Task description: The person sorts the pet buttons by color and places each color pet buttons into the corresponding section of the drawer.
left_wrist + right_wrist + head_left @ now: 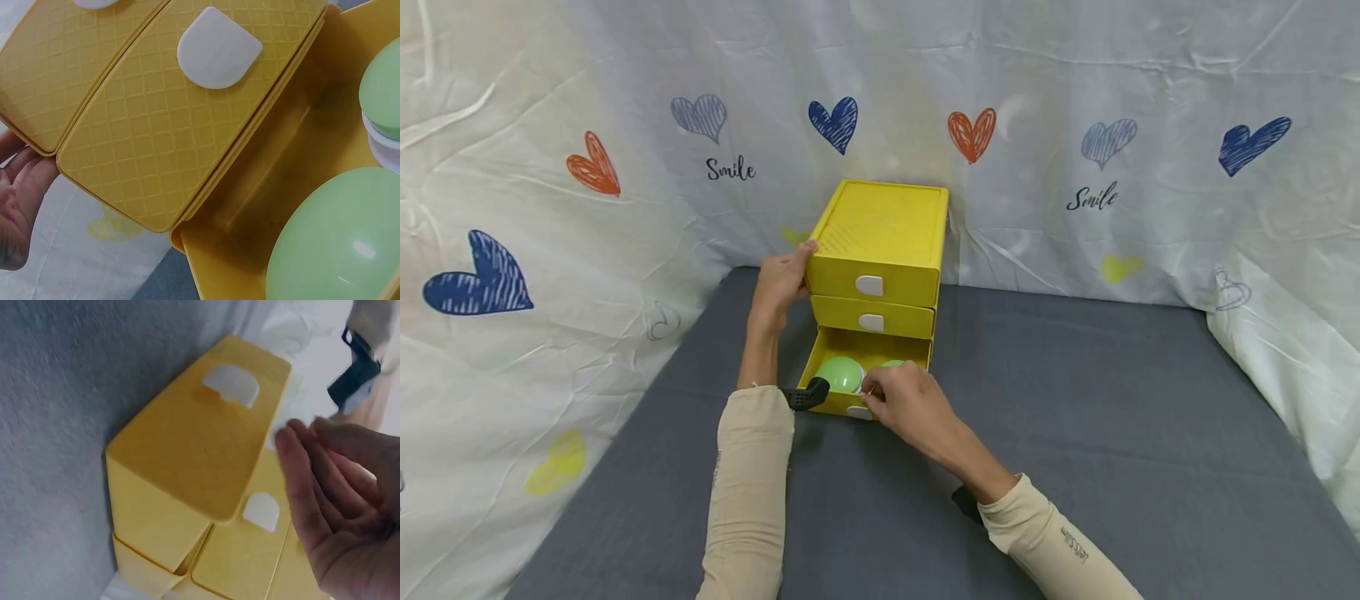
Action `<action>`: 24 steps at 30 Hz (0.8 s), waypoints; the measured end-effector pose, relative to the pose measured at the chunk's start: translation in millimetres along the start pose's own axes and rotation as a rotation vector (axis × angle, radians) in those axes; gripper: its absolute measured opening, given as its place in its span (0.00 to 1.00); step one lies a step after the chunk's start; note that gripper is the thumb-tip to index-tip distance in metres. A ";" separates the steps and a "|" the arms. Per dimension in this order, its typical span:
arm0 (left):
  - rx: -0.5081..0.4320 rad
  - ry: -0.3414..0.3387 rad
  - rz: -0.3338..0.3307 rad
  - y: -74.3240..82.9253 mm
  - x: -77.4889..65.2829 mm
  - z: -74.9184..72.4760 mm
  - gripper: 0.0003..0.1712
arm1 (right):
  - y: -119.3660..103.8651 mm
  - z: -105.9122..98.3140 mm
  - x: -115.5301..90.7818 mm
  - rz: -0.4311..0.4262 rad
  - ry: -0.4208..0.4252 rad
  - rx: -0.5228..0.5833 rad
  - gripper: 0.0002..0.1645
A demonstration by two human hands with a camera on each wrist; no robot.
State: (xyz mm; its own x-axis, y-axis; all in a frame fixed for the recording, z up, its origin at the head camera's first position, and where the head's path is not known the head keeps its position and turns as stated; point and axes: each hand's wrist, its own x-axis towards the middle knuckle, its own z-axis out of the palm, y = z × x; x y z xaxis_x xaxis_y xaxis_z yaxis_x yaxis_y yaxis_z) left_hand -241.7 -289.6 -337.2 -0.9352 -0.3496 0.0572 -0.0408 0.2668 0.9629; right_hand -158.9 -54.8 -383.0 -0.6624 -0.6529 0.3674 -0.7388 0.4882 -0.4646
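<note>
A yellow three-drawer cabinet (883, 221) has its bottom drawer (805, 375) pulled out. Inside lie two round, glossy pale green things (840, 374); white shows beneath the farther one (382, 94) in the left wrist view. My left hand (781, 277) rests against the cabinet's left side near the top front corner, fingers extended along the side. Over the drawer's front edge is my right hand (910, 400), partly covering the second green thing. In the right wrist view, its fingers (306, 481) are loosely bent, the thumb near the fingertips, with nothing visible between them.
White tabs mark the drawer fronts, among them the middle one (871, 322). A dark grey cloth (1112, 417) covers the table. Behind stands a pale curtain (1030, 75) printed with hearts. A black wrist device (807, 395) overlaps the drawer's left front corner.
</note>
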 end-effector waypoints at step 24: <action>-0.033 -0.007 -0.022 -1.0 1.2 -1.7 0.34 | 3.2 35.2 -0.1 -0.071 0.138 -0.327 0.23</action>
State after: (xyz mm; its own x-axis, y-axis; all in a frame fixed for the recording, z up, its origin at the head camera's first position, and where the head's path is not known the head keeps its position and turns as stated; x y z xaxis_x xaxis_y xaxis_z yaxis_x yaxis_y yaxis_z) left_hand -242.2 -291.9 -337.6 -0.9367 -0.3484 0.0337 -0.0503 0.2294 0.9720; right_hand -156.8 -73.5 -412.9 -0.6018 -0.6187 0.5050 -0.7695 0.6184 -0.1593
